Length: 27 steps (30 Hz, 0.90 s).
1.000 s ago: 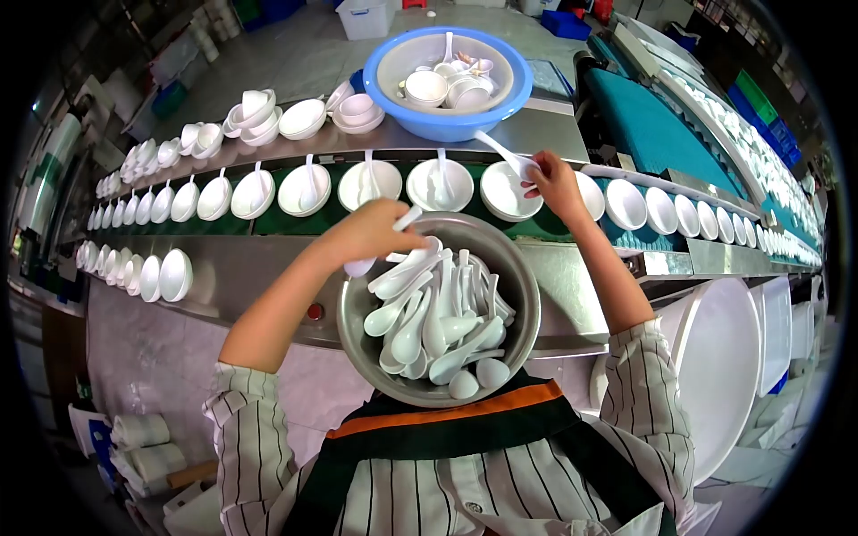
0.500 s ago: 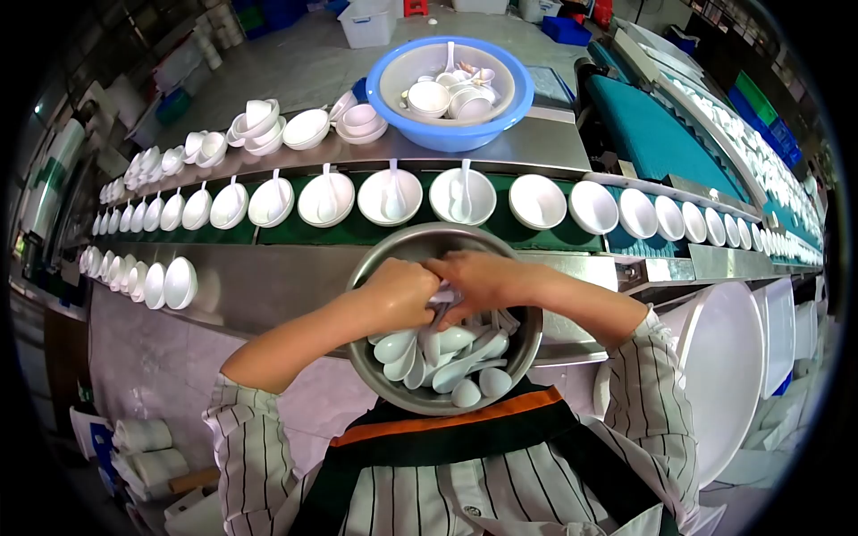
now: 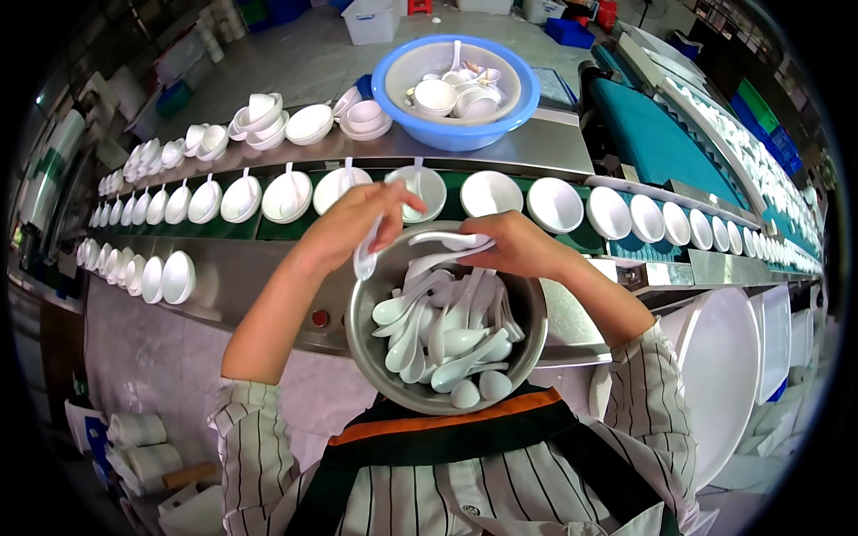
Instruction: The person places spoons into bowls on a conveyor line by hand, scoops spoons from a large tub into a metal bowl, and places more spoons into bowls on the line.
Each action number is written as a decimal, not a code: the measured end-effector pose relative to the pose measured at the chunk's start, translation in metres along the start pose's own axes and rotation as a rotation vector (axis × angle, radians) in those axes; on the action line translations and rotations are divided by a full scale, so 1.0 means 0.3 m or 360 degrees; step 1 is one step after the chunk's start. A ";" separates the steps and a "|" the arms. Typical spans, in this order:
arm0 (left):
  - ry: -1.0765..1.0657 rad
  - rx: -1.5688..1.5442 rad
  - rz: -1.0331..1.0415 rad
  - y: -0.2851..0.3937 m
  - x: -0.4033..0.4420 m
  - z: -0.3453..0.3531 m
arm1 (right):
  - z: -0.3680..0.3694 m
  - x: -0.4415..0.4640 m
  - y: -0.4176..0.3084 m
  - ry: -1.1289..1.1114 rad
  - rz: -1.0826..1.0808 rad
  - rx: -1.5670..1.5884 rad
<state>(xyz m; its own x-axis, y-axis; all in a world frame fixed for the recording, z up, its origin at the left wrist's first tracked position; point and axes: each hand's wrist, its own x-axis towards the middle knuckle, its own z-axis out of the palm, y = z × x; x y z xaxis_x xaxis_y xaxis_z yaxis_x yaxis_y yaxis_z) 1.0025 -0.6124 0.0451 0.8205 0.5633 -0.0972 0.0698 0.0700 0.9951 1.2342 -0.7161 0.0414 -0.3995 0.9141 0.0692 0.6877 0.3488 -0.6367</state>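
Around you is a workshop with a grey floor [image 3: 295, 67], and in front of you runs a narrow green conveyor belt [image 3: 453, 194] edged by a shiny stainless-steel bench [image 3: 241, 272]. Along the belt stands a row of round white bowls [image 3: 492, 193]; those toward your left carry a spoon each, while those directly ahead and toward your right hold none. Close to your body, a wide round steel basin [image 3: 538, 335] is heaped with glossy white spoons [image 3: 465, 339]. Your left hand [image 3: 362, 219] holds one white spoon [image 3: 365, 259], which hangs down by the basin's left rim, and its fingers overlap a bowl containing a spoon; you cannot tell from here whether they touch it. Your right hand [image 3: 514, 243] is closed around a few more white spoons [image 3: 440, 238], held sideways over the basin's far side. Beyond the belt, a large round blue plastic tub [image 3: 460, 134] stands on a steel ledge [image 3: 545, 147], beside stacked white bowls [image 3: 265, 121].
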 end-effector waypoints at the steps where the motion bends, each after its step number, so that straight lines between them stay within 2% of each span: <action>1: 0.0140 -0.0068 0.0053 -0.002 0.034 -0.003 | 0.002 -0.007 0.023 0.0161 -0.0135 -0.0038; 4: 0.0521 0.0032 0.0302 -0.062 0.200 -0.023 | -0.006 -0.023 0.011 0.0262 -0.0367 -0.0291; 5: 0.0522 0.0152 0.0274 -0.083 0.260 -0.027 | 0.004 -0.022 -0.010 0.0284 -0.0509 -0.0296; 6: 0.0525 0.0274 0.0250 -0.102 0.316 -0.029 | 0.007 -0.032 -0.036 0.0118 -0.0406 -0.0337; 8: 0.0478 0.0307 0.0088 -0.168 0.428 -0.019 | 0.041 -0.032 -0.031 0.0092 -0.0512 -0.0390; 10: 0.0476 0.0429 -0.0014 -0.260 0.527 -0.027 | 0.042 -0.042 -0.027 0.0047 -0.0359 -0.0303; 12: 0.0449 0.0801 -0.0046 -0.320 0.576 -0.056 | 0.024 -0.063 -0.016 0.0066 -0.0158 -0.0233; 14: 0.0682 0.1168 -0.0005 -0.344 0.576 -0.085 | -0.020 -0.072 0.022 0.0288 0.0099 -0.0206; 15: 0.0786 0.1354 0.0010 -0.352 0.569 -0.092 | -0.035 -0.059 0.077 0.0500 0.0122 0.0038; 16: 0.0827 0.1330 0.0044 -0.356 0.564 -0.105 | -0.047 -0.038 0.115 0.0787 0.0180 0.0189; 19: 0.0947 0.1204 0.0079 -0.314 0.531 -0.089 | -0.059 0.078 0.331 0.1193 0.0310 0.0055; 20: 0.0908 0.1223 0.0231 -0.299 0.510 -0.074 | -0.021 0.115 0.434 0.1268 0.0370 -0.0027; 22: 0.0841 0.1257 0.0546 -0.280 0.462 -0.059 | 0.059 0.143 0.507 0.1131 0.0673 -0.0142; 23: 0.0861 0.1218 0.0781 -0.253 0.422 -0.034 | 0.092 0.140 0.532 0.1162 0.0654 -0.0155; 24: 0.0751 0.1201 0.0725 -0.201 0.357 -0.005 | 0.118 0.133 0.549 0.1183 0.0642 -0.0165; 25: 0.0645 0.1181 0.0660 -0.136 0.278 0.029 | 0.129 0.128 0.563 0.1209 0.0693 0.0182; 26: 0.0537 0.1156 0.0584 -0.088 0.204 0.057 | 0.124 0.113 0.546 0.1322 0.0601 0.0259; 27: 0.0342 0.1329 0.0346 -0.050 0.139 0.079 | 0.118 0.097 0.549 0.1396 0.0607 0.0203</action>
<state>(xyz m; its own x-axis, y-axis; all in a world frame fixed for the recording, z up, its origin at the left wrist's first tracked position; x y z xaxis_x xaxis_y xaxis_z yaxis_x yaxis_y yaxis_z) 1.0492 -0.6094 0.0266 0.7455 0.6424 0.1779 0.3846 -0.6325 0.6723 1.3142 -0.6393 -0.0886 0.4679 0.8085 0.3569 0.5856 0.0188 -0.8104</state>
